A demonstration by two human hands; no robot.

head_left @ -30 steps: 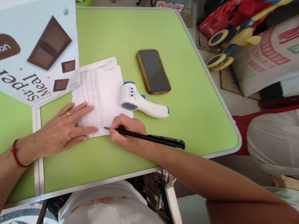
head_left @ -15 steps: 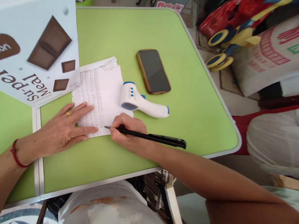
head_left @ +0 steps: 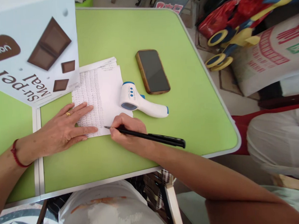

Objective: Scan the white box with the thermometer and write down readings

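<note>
A black pen (head_left: 150,136) is pinched in my right hand (head_left: 128,129), its tip against the paper (head_left: 111,90) or just over it. Dense handwriting fills the paper's left part, and the right part is mostly blank. My left hand (head_left: 69,126) lies flat with fingers spread over the paper's lower left corner. On the paper's right side rests a white and blue infrared thermometer (head_left: 144,104), just above my right hand. Farther up and right lies a phone (head_left: 153,71) in a brown case, screen dark.
A large box (head_left: 13,74) with chocolate pictures stands at the left, beside the paper. The green folding table (head_left: 196,123) has a pale rim and a seam at left. Beyond its right edge are a printed sack (head_left: 267,59) and a yellow and blue wheeled object (head_left: 235,40).
</note>
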